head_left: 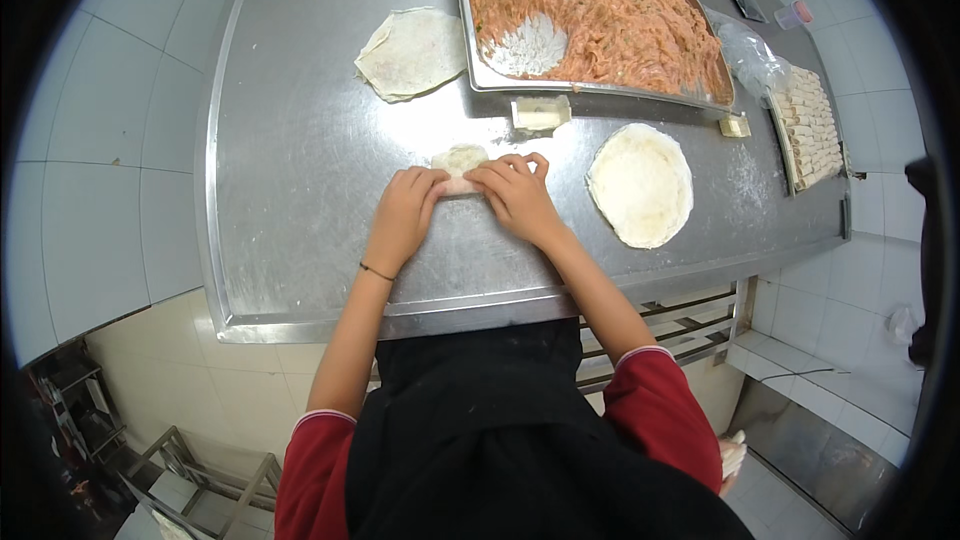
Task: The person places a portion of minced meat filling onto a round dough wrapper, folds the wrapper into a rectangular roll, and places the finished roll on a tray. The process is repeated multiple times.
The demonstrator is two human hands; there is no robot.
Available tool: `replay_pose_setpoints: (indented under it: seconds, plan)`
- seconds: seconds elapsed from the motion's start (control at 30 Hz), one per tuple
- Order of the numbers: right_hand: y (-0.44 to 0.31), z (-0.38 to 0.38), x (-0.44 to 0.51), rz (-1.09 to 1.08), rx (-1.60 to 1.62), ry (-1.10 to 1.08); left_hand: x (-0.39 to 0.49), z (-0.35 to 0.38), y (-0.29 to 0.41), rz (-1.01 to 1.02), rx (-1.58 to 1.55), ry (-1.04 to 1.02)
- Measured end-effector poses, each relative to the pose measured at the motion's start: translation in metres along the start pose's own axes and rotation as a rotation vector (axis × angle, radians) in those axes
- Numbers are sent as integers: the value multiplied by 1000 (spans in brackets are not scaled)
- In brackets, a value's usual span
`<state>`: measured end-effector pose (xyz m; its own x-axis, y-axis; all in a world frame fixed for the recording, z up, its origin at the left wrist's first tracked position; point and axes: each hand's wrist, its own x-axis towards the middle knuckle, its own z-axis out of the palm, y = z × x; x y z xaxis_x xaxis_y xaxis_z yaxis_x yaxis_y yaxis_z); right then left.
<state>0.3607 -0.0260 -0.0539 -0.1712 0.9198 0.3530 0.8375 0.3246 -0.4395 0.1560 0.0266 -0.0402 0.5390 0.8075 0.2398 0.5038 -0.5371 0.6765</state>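
A partly rolled wrapper (460, 159) lies flat on the steel table before me, its near edge folded into a pinkish roll. My left hand (405, 206) grips the left end of that roll with thumb and fingertips. At its right end, my right hand (519, 199) holds it the same way, with the outer fingers lifted and curled. To the right sits a round stack of pale dough wrappers (641, 186). Beyond my hands stands a metal tray (600, 90) of orange-pink minced filling (600, 22), scraped bare near its front left.
A small pale block-like container (541, 114) sits in front of the tray. Another wrapper stack (412, 54) lies left of it. Finished rolls (808, 127) fill a tray at far right, near a clear plastic bag (750, 52). The table's raised rim (480, 307) runs along my side.
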Motion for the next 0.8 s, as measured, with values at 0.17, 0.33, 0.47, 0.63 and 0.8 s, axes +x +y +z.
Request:
replay_pose_setpoints:
  seconds: [0.17, 0.33, 0.47, 0.63, 0.8]
  plan:
    - [4, 3, 14, 111, -48, 59, 11, 17, 8, -37, 187, 165]
    - [25, -23, 14, 294, -101, 301, 12, 38, 16, 209, 222, 132]
    - [46, -34, 17, 263, -79, 204, 28, 35, 7, 141, 173, 5]
    - [49, -28, 23, 226, -184, 86, 24, 7, 4, 277, 80, -232]
    - [31, -37, 11, 459, 441, 376, -11, 2, 22, 179, 181, -180]
